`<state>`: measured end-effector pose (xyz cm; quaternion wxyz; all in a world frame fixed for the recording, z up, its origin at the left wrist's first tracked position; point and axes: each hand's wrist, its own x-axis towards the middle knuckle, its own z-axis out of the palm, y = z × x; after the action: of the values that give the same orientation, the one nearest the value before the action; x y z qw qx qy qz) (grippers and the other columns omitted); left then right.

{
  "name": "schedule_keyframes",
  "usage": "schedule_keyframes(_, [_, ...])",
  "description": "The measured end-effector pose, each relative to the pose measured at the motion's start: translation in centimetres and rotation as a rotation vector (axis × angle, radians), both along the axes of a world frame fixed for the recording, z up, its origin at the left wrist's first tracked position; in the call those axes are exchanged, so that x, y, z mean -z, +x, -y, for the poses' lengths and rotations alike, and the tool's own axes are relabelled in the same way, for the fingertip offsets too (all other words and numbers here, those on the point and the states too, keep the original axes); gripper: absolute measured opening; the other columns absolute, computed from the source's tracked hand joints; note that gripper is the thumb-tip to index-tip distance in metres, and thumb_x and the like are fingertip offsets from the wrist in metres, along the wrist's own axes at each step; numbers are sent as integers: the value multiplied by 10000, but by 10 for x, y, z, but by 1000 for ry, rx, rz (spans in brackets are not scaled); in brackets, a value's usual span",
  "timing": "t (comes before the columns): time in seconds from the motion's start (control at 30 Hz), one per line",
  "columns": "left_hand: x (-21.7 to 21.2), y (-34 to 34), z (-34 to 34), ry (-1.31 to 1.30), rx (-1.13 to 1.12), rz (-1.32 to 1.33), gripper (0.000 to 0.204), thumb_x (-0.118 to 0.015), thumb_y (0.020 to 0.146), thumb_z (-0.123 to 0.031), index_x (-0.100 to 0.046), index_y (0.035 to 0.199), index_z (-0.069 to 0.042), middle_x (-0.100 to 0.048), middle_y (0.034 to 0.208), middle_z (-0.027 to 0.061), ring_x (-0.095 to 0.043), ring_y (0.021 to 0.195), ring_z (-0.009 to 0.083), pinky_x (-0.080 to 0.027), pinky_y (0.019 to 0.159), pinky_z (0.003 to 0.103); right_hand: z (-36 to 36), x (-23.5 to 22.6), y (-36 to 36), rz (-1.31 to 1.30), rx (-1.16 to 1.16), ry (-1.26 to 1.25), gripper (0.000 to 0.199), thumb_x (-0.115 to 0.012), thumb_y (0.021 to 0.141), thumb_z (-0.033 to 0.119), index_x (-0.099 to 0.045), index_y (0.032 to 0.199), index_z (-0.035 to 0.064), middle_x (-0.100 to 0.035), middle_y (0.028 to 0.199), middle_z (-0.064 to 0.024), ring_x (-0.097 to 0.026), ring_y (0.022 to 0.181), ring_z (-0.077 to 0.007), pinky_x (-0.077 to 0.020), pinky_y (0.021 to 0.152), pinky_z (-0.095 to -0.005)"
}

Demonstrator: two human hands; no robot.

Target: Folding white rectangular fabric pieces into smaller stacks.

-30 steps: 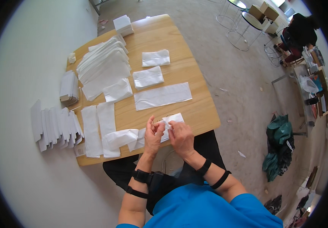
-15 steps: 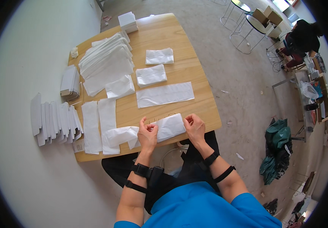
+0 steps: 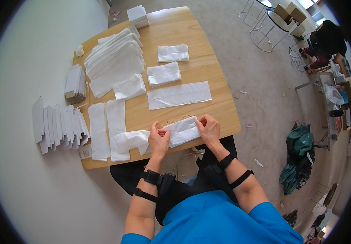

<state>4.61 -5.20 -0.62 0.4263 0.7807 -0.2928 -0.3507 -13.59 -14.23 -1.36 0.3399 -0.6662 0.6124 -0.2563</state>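
Observation:
A folded white packet of thin, sheet-like material (image 3: 183,132) lies at the table's near edge, between my hands. My left hand (image 3: 159,140) pinches its left end, fingertips pressed together. At its right end, the thumb and fingers of my right hand (image 3: 209,131) are closed on the edge. To the left of my left hand, a crumpled white strip (image 3: 130,140) lies across two long flat white strips (image 3: 98,132). Beyond the packet rests another flat white strip (image 3: 179,95), and farther away are two short folded white packets (image 3: 164,74).
Overlapping white sheets (image 3: 114,61) cover the table's left part. White folded cartons (image 3: 74,83) stand along the wall, with more of them (image 3: 57,126) nearer. A white box stack (image 3: 137,16) is at the far edge. A person (image 3: 326,38) sits at far right; green bags (image 3: 297,154) lie on the floor.
The view has shifted slightly, so the table sits a little differently in it. Both hands keep hold of the packet, whose right end now looks raised or turned slightly away from me.

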Motion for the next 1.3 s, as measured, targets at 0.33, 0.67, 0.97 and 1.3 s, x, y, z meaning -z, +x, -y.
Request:
schedule_keyframes(0.33, [-4,1,1,47,39,38,539,-636,798,-87,-456,1294,19,-645,788,58,-607,681,133,-511,664,281,2,-9,0,38,22,96,198,-709,796,202,-639,774,18,-658,719,-142,-649,680,-296,-506,643,-395])
schedule_keyframes(0.67, [0,0,2,34,71,85,500,-616,790,-69,-458,1257,17,-601,751,47,-579,658,144,-501,651,293,0,-3,-1,46,17,77,176,-723,772,168,-627,759,21,-649,705,-139,-642,673,-298,-500,638,-398])
schedule_keyframes(0.97, [-3,-3,-1,-59,98,264,424,-634,794,-66,-515,1194,10,-585,748,63,-573,648,159,-490,625,307,0,-9,-1,42,16,44,172,-716,770,151,-609,737,20,-633,706,-133,-627,673,-309,-489,626,-399])
schedule_keyframes(1.3, [23,-17,5,1,26,-468,286,-479,1007,-243,-617,1046,5,-678,851,86,-647,696,115,-529,624,244,-5,-2,23,553,43,446,233,-582,952,205,-657,894,-8,-665,746,-48,-634,632,-94,-518,558,-230])
